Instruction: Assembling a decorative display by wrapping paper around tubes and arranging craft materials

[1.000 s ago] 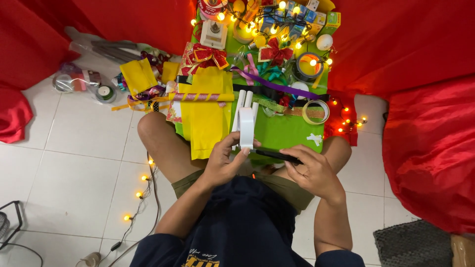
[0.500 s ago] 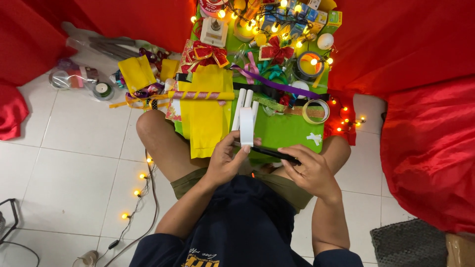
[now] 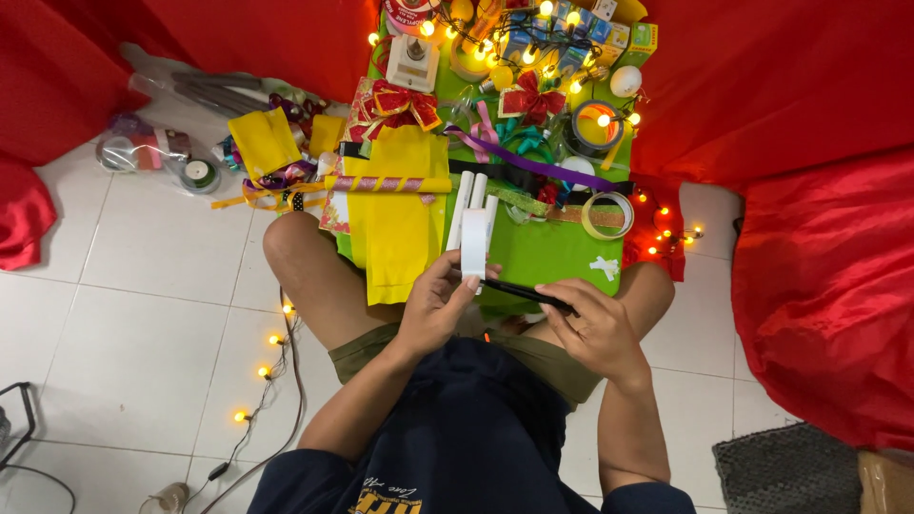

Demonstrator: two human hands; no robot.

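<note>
White folded paper piece, upright over the green board above the lap, sits pinched at its lower end in the left hand, while the right hand grips a black tool, best kept steady at that edge.

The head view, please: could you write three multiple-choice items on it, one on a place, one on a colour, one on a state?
1. Where is the tape ring?
A. right of the white object
B. on the grey mat
C. on the bare tiles

2. What colour is the board?
A. blue
B. green
C. white

3. What is the left hand doing?
A. resting empty
B. gripping a white object
C. lying flat

Answers: A, the tape ring lies right of the white object; B, the board is green; B, the left hand grips it, while the right hand holds a black tool.
</note>
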